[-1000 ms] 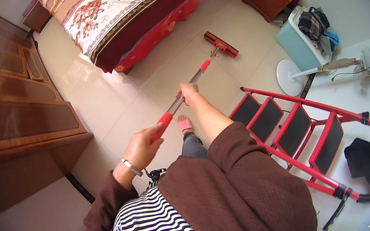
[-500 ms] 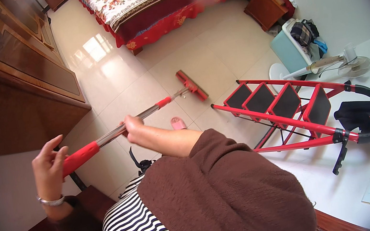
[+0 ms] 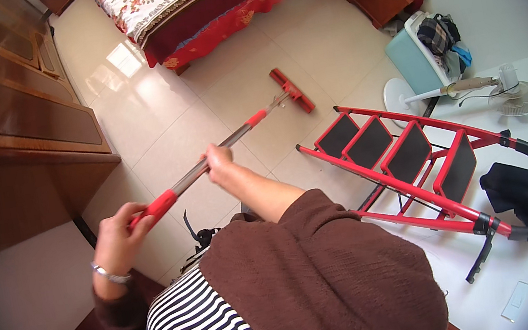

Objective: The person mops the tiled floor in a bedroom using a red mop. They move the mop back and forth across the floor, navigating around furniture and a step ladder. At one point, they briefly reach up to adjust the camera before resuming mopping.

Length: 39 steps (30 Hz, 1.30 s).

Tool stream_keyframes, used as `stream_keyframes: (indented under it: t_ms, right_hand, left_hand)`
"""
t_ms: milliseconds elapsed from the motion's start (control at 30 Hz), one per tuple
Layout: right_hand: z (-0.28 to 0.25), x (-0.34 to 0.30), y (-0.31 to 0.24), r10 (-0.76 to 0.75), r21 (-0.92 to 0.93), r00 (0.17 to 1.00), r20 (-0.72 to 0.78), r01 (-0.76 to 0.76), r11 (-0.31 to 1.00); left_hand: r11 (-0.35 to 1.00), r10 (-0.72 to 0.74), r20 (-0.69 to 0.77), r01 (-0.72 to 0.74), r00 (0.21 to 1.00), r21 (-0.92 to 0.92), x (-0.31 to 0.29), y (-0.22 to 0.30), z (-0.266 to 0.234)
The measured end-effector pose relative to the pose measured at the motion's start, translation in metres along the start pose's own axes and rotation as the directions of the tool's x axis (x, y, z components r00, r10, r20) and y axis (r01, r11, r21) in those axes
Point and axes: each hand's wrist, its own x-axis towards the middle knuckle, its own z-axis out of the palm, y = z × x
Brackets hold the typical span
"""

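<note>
A sponge mop (image 3: 189, 178) with a red grip, a silver pole and a red head (image 3: 294, 93) slants from lower left to upper right in front of me. At its grip end, my left hand (image 3: 118, 238) is closed round the red handle, a bracelet on the wrist. Further along the pole, my right hand (image 3: 218, 162) wraps round the silver part. The mop head rests on the pale tiled floor (image 3: 167, 139) between the bed and the step ladder, slightly blurred.
A red step ladder (image 3: 407, 150) with black treads and a dark cloth (image 3: 516, 194) stands at right. Behind it are a fan (image 3: 512, 94) and a pale blue bin of clothes (image 3: 413, 58). The bed (image 3: 209, 35) is ahead, a wooden wardrobe (image 3: 38, 132) at left.
The mop head has slid forward and to the right. Both hands have moved right along with it, and my left fingers have closed more round the grip. The pink slipper is out of sight.
</note>
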Motion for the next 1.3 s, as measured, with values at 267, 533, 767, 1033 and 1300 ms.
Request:
stream_keyframes:
  t_ms: [267,533,767,1033,1300]
  right_hand:
    - [-0.077,0.124,-0.143,-0.174,-0.115,0.985,-0.006,0.172,0.978]
    - [-0.065,0.100,-0.107,-0.117,-0.198,0.992,0.048,0.124,0.972]
    - [-0.043,-0.001,0.022,-0.040,-0.211,0.996,0.080,0.056,0.976]
    - [-0.035,-0.149,0.183,0.278,-0.404,0.918,0.281,-0.150,0.903]
    - [-0.026,-0.176,0.185,0.319,-0.511,0.896,0.309,-0.126,0.850]
  left_hand:
    - [0.975,0.202,0.241,-0.170,0.949,-0.146,0.109,0.045,0.132]
    - [0.977,0.190,0.105,-0.178,0.976,-0.117,0.072,0.021,0.119]
    - [0.998,0.051,-0.166,-0.057,0.985,-0.036,-0.063,-0.036,0.071]
    - [0.995,-0.094,-0.411,0.100,0.907,-0.006,-0.249,-0.098,0.022]
    - [0.982,-0.167,-0.438,0.109,0.883,-0.155,-0.265,-0.100,0.016]
